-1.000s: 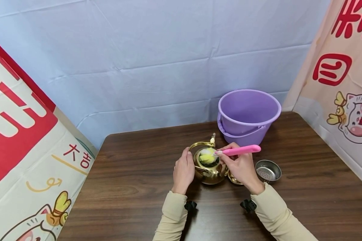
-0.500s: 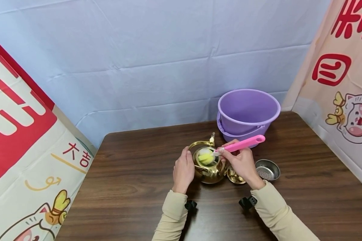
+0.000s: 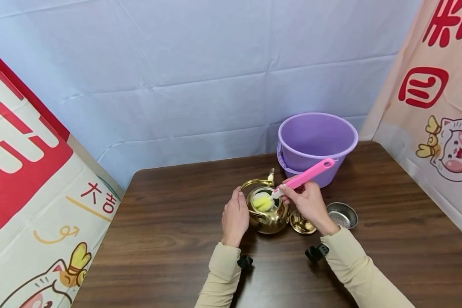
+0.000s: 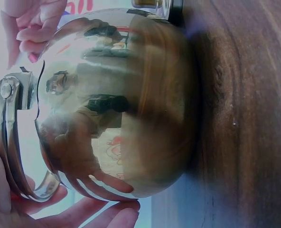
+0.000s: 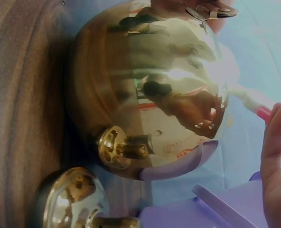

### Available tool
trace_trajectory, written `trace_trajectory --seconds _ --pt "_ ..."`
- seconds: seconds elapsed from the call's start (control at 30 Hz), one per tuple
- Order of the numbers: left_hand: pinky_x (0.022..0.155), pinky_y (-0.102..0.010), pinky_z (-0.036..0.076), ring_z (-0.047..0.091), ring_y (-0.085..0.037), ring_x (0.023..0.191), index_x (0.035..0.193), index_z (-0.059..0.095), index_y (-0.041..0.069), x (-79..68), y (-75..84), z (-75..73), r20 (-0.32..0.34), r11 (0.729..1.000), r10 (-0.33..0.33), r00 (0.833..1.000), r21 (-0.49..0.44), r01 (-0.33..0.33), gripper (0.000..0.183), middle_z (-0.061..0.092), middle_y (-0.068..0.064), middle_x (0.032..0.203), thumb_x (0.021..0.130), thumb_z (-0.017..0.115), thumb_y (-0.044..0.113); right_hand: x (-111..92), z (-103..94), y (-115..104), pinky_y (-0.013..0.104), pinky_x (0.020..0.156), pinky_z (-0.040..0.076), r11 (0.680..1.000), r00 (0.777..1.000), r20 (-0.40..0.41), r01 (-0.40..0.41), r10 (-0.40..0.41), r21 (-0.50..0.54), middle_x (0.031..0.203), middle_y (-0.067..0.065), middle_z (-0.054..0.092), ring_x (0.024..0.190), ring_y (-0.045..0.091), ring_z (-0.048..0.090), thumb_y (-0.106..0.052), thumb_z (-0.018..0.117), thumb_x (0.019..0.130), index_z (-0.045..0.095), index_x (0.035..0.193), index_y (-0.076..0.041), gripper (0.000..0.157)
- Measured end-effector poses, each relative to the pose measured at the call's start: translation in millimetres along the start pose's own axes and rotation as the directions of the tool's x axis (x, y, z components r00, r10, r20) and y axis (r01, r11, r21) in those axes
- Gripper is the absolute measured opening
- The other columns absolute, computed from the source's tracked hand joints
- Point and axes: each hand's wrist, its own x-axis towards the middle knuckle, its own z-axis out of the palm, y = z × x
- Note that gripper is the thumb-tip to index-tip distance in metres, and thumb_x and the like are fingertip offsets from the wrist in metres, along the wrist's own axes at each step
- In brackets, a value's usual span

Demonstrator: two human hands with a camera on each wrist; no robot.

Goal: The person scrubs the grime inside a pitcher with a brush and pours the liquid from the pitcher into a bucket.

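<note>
Leaning over the mouth of the golden teapot [image 3: 271, 223], the yellow-and-white sponge head [image 3: 263, 202] of the brush lies down and to the left of the right hand [image 3: 309, 204], with its pink handle [image 3: 307, 176] rising at a slant to the right and away from the person. The right hand pinches the brush low, by its white neck [image 3: 277, 193], and is the nearer of the two to it; the left hand [image 3: 235, 217] grips the far left side of the teapot, thumb and fingers about the curved brass handle [image 3: 256, 182] with fingertips against the body. The teapot stands upright on the wooden table [image 3: 177, 205], between the two hands. Part of the sponge shows above the rim in the right wrist view; how deep the rest sits cannot be told, nor whether the pot's dark inside holds water. Just beside the teapot, near the right wrist, the golden lid [image 3: 301, 223] lies knob upward. To its right sits a metal strainer [image 3: 342, 215], its perforated floor showing. Behind the right hand stands the purple bucket [image 3: 315, 137], open side up; its inner wall shows, but its bottom is hidden by the front rim.
</note>
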Motion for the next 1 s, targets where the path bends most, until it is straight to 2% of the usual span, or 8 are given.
trace_trajectory --seconds 0.33,0.63,0.87,1.0 --pt "0.081 -0.058 0.049 0.065 -0.039 0.105 0.137 0.054 0.022 0.2 2.6 0.3 -0.003 1.000 -0.008 1.000 -0.011 0.008 0.044 0.065 -0.011 0.127 0.104 0.030 0.037 11.7 0.4 -8.7 0.032 0.052 0.054 0.999 1.000 0.017 -0.012 0.012 -0.037 0.075 0.009 0.070 0.057 0.013 0.063 -0.014 0.067 0.091 0.064 0.099 0.008 0.024" --pt "0.076 -0.058 0.050 0.065 -0.039 0.104 0.137 0.055 0.022 0.6 1.6 -2.1 -0.016 1.000 -0.001 1.000 -0.006 0.001 0.044 0.067 -0.011 0.124 0.105 0.029 0.037 22.7 9.6 -13.5 0.035 0.051 0.054 0.995 0.999 -0.016 -0.036 0.035 -0.094 0.070 0.011 0.067 0.055 0.014 0.061 -0.016 0.069 0.089 0.060 0.100 0.006 0.026" --pt "0.080 -0.058 0.049 0.065 -0.038 0.105 0.137 0.055 0.023 2.9 1.9 -3.6 -0.016 1.000 0.001 1.000 0.001 -0.001 0.044 0.066 -0.011 0.124 0.104 0.029 0.038 31.1 11.6 -21.1 0.027 0.052 0.051 0.971 0.999 0.028 0.020 -0.014 -0.238 0.074 0.014 0.068 0.061 0.024 0.064 -0.020 0.068 0.090 0.064 0.098 0.000 0.022" --pt "0.080 -0.058 0.049 0.065 -0.038 0.105 0.136 0.055 0.024 3.0 2.6 -3.9 -0.010 1.000 -0.006 1.000 0.008 0.006 0.044 0.066 -0.010 0.125 0.104 0.029 0.039 33.0 12.4 -29.7 0.024 0.057 0.049 0.941 0.996 0.077 0.066 -0.042 -0.333 0.075 0.010 0.068 0.063 0.017 0.062 -0.023 0.068 0.090 0.066 0.097 -0.005 0.019"
